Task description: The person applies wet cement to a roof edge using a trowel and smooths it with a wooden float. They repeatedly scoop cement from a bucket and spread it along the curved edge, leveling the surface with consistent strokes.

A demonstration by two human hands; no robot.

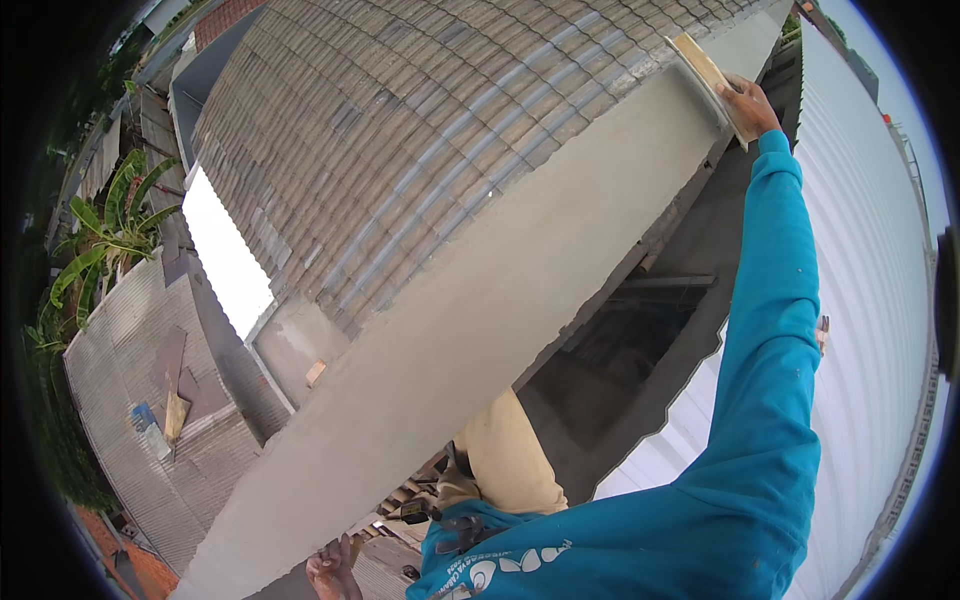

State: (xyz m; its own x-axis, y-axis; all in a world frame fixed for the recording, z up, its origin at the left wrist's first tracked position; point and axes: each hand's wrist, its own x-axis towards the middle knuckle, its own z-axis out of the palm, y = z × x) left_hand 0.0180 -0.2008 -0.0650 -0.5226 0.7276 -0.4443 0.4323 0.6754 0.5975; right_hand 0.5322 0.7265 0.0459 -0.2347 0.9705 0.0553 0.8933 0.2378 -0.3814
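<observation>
One teal sleeve (pixel 768 290) — right fingers (pixel 738 87) grasping one float (pixel 702 64) at one ledge (pixel 480 290) — left fingers (pixel 345 555), I can't tell.

Cannot see the left hand (pixel 333 574) whole at the lower edge, nor the leg (pixel 512 462) past the plaster (pixel 450 310).

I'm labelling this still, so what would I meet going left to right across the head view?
Broad-leaved green plant → bright white surface → left hand → tan trouser leg → wooden float held by the right hand.
</observation>
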